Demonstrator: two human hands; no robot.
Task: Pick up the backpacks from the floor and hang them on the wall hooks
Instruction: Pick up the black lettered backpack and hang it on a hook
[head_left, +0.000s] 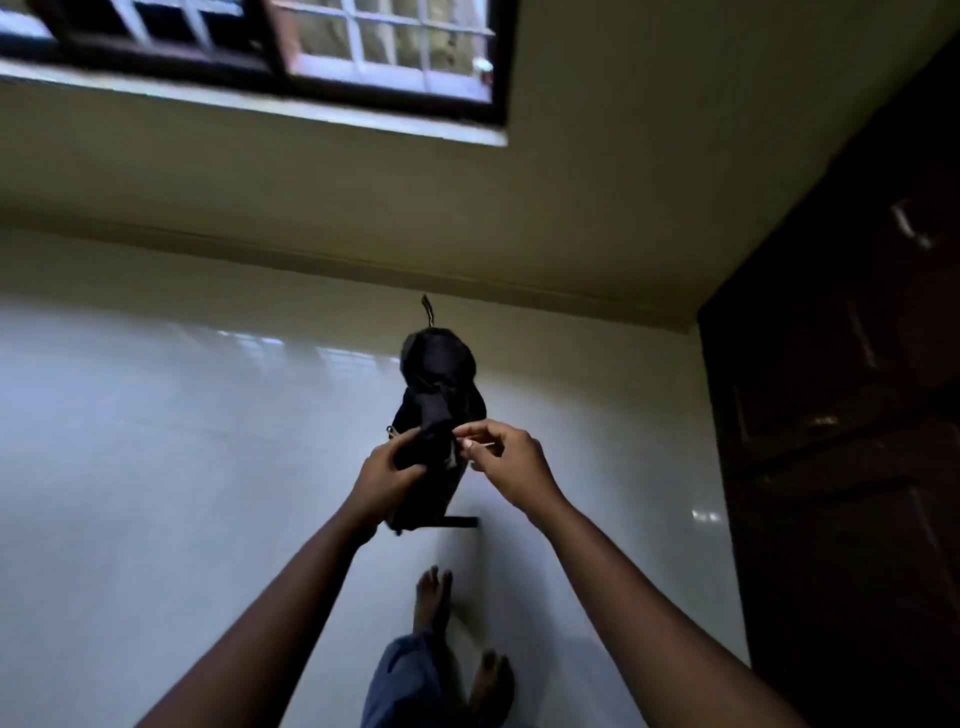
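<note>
Two bare forearms reach forward from the bottom edge, above a blue trouser leg (400, 680) and bare feet (435, 597). The left hand (387, 478) grips the lower part of the black backpack (441, 379), fingers curled round its fabric. The right hand (511, 462) pinches a small bit at the bag's right edge between thumb and forefinger; what that bit is cannot be told. The backpack hangs against the glossy pale wall (156, 415) from its top loop (427, 310); the hook itself is not discernible. A barred window (311, 52) is above, with a dark wooden door (857, 364) at right.
</note>
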